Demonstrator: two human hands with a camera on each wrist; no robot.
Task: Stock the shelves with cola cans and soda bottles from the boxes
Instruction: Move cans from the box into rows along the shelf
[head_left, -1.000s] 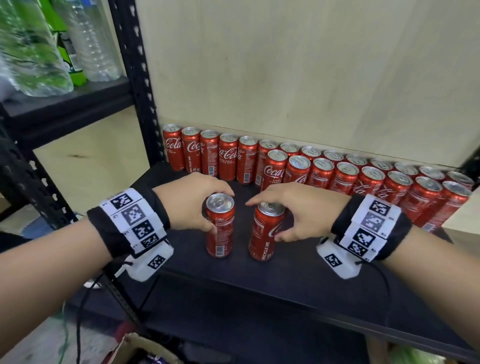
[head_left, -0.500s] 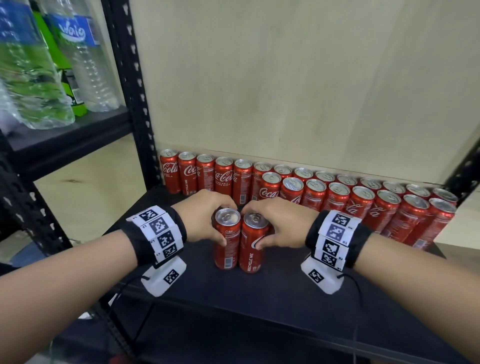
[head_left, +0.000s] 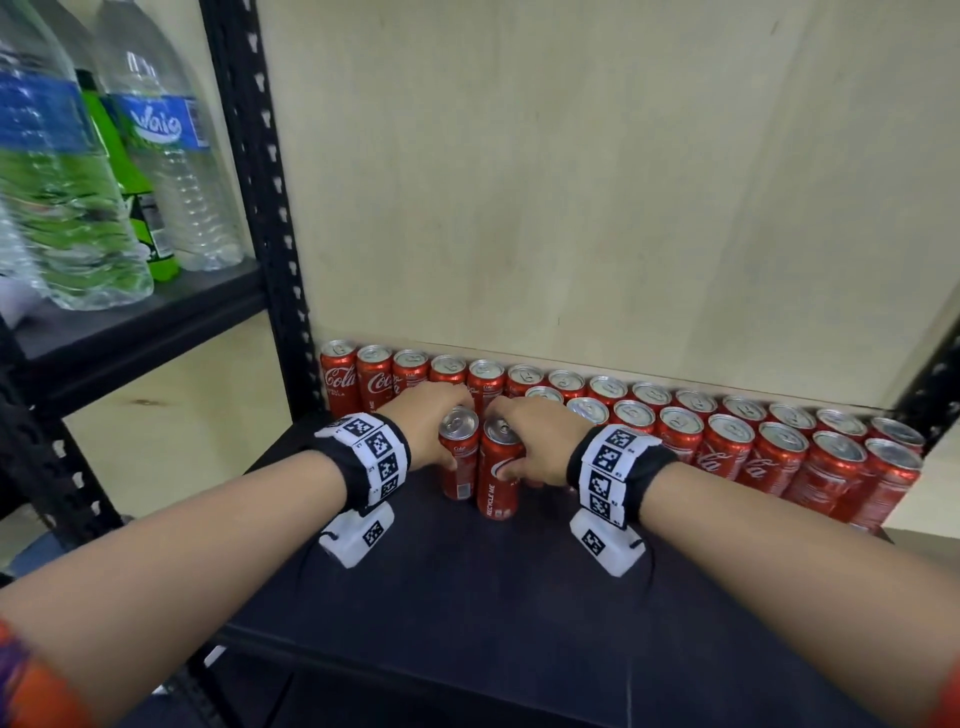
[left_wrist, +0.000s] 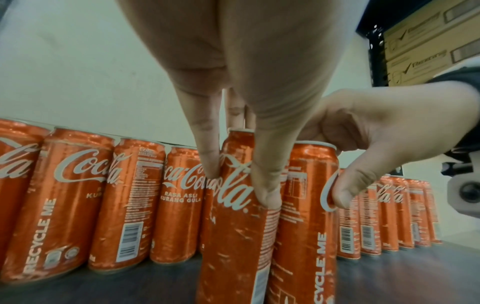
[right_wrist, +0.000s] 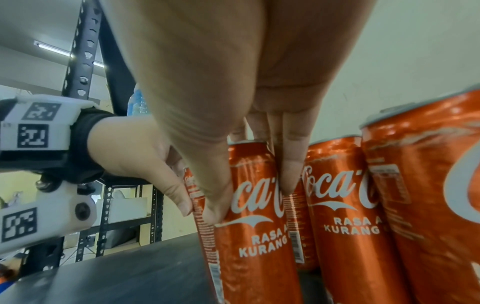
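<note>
While both cans stand touching mid-shelf: left hand (head_left: 428, 434) grasps left can (head_left: 458, 457), right hand (head_left: 540, 441) grasps right can (head_left: 500, 475). Advise pushing toward 12 o'clock, upright, flush against stocked rows (head_left: 727, 441).

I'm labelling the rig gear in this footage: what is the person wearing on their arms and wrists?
Both forearms are bare. Each wrist carries a black cuff: the left wristband and the right wristband bear white panels printed with square black-and-white tags. Under each hangs a white camera housing with its own tag; a thin dark cable trails from the right one.
</note>
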